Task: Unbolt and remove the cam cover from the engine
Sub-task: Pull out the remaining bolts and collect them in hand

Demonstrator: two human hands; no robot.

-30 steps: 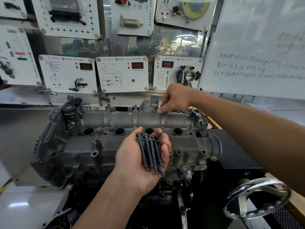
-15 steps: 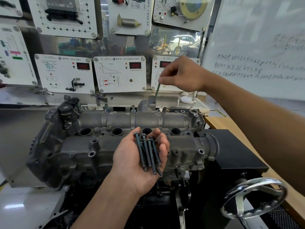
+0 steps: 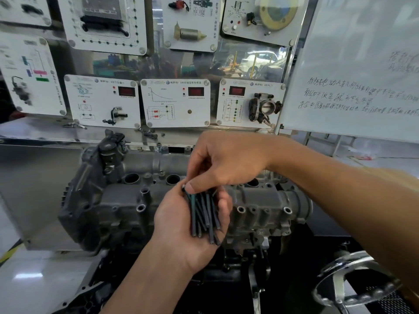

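A bunch of long bolts (image 3: 204, 214) is cupped in the left hand (image 3: 181, 225). One bolt is pinched by the right hand (image 3: 226, 164) just above. The cam cover (image 3: 127, 205) lies sideways right under both hands.

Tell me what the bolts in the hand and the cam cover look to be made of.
Bolts: likely steel with a dark, blackened matte finish; long thin shanks, no bright shine. Cam cover: apparently cast aluminium, dull grey and slightly rough, with moulded bosses and rounded edges typical of a casting. Neither can be confirmed by look alone.
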